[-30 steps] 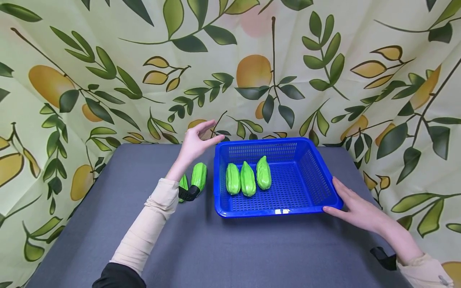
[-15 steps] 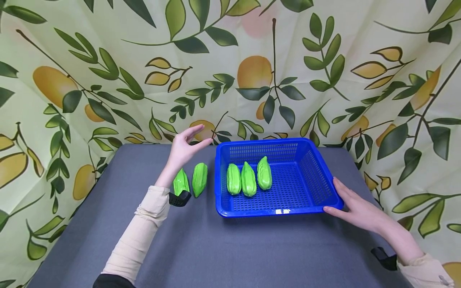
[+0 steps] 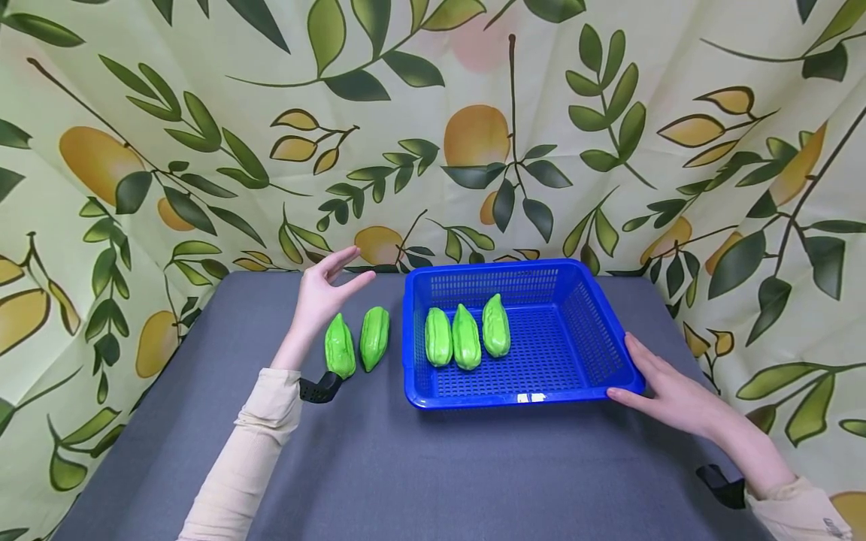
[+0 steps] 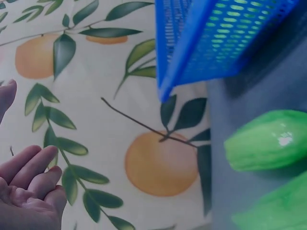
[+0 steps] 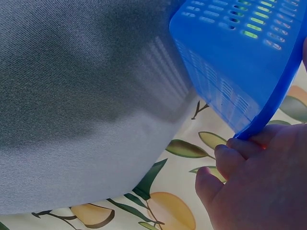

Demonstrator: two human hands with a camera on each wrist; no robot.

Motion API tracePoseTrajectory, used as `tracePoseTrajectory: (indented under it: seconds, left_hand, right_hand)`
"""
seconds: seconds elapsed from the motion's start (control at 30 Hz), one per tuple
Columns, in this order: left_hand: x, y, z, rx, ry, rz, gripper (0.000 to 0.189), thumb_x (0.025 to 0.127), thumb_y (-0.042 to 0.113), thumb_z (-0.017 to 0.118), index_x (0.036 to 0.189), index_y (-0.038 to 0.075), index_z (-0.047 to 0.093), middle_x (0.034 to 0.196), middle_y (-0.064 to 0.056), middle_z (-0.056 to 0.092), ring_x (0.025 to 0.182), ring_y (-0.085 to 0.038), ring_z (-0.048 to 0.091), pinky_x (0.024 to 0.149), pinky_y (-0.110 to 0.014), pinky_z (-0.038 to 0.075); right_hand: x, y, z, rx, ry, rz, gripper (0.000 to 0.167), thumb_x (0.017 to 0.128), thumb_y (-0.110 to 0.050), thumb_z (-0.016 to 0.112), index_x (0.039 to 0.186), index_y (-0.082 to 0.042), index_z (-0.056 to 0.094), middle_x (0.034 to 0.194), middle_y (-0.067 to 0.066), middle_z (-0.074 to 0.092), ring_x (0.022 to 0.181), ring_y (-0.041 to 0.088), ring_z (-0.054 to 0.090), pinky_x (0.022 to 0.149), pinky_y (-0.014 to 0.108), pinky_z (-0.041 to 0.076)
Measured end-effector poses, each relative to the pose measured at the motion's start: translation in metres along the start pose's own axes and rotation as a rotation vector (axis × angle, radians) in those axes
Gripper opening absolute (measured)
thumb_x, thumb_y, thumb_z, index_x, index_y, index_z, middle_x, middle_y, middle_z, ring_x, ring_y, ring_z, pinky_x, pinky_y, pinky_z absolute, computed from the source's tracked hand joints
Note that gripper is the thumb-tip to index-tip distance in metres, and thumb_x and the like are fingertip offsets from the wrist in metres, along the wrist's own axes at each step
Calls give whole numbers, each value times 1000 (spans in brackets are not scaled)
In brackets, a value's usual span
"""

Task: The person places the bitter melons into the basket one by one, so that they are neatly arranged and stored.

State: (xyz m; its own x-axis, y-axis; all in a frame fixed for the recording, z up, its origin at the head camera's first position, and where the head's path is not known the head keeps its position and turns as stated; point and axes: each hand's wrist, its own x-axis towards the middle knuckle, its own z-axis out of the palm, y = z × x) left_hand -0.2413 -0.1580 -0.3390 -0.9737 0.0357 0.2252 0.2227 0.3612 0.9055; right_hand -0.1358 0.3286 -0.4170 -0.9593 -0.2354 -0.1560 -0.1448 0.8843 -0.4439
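Note:
My left hand (image 3: 319, 291) is in the air behind two green ridged gourds (image 3: 340, 347) on the grey table, its thumb and fingers spread apart with nothing between them. In the left wrist view, these gourds (image 4: 268, 140) lie at the right, away from the left hand (image 4: 31, 184). My right hand (image 3: 670, 391) holds the near right corner of a blue plastic basket (image 3: 521, 397), thumb at the front rim and fingers along the right side. Three similar gourds (image 3: 467, 338) lie side by side in the basket's left half. In the right wrist view, fingertips (image 5: 240, 146) meet the rim.
The grey table (image 3: 433, 473) reaches back to a cloth backdrop (image 3: 406, 113) printed with leaves and orange fruit. Both wrists carry black straps (image 3: 321, 388). The basket stands right of the two loose gourds, with a gap between.
My left hand has moved left and slightly down, away from the basket, uncovering the two gourds on the table. The right hand and basket have stayed put.

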Motion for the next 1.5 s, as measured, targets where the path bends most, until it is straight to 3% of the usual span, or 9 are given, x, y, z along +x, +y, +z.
tracePoseTrajectory:
  seconds: [0.17, 0.47, 0.97, 1.2, 1.5]
  left_hand:
    - [-2, -31, -4, 26, 13, -9, 59, 83, 25, 74, 134, 6, 53, 135, -11, 56, 132, -21, 47, 113, -34, 33]
    - [-18, -60, -10, 13, 16, -91, 59, 84, 27, 73, 135, 7, 52, 137, -13, 55, 133, -22, 46, 115, -34, 31]
    - [-38, -77, -30, 43, 61, -165, 62, 85, 28, 72, 138, 7, 49, 139, -13, 53, 135, -25, 43, 113, -43, 32]
    - [-45, -87, -28, 68, 63, -176, 63, 84, 30, 72, 137, 4, 49, 138, -15, 53, 134, -26, 44, 114, -40, 31]
    - [-59, -105, -26, 72, 67, -234, 59, 86, 25, 71, 135, 1, 50, 138, -18, 52, 134, -30, 43, 114, -42, 31]
  right_hand:
    - [0, 1, 0, 3, 1, 0, 100, 88, -52, 58, 151, -2, -2, 155, 30, 5, 135, 56, 19, 97, 73, 26]
    - [1, 4, 2, 11, 6, -19, 100, 89, -51, 59, 151, -1, -2, 155, 31, 6, 135, 56, 19, 97, 73, 26]
    - [2, 1, 1, 10, -5, 6, 101, 88, -53, 58, 151, -2, -3, 155, 31, 4, 135, 57, 19, 97, 74, 25]
    - [2, 1, 1, 15, -10, 10, 101, 88, -53, 58, 151, -3, -4, 155, 31, 4, 135, 57, 18, 97, 74, 25]
    - [1, 1, 1, 18, -5, 2, 100, 89, -52, 58, 151, -4, -4, 155, 31, 5, 135, 57, 19, 96, 75, 25]
